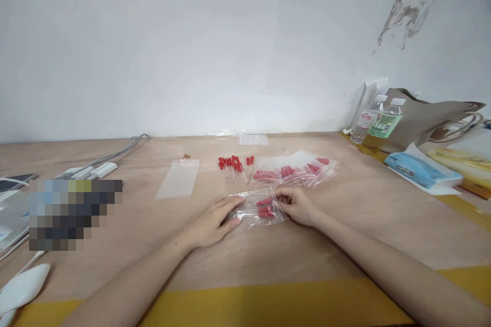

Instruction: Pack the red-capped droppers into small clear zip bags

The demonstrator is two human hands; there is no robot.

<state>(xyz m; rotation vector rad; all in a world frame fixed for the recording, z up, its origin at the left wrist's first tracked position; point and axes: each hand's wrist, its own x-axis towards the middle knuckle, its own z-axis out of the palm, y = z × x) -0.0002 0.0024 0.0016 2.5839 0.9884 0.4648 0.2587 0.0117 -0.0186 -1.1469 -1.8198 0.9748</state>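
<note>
L hand [213, 220] thumb & fingers apart, touching left end of clear bag [249, 210] w/ red-tipped pcs [265, 211] inside; R hand [299, 207] fingertips together, pinching bag's right end. Bag lies on table [245, 260], btwn hands. Loose red-tipped pcs [236, 160] just beyond, far side; filled bags [287, 169] to their right, flat translucent bag [178, 181] well left. Bottles [386, 121] far right, tissue pk [420, 171] nearer.
</note>
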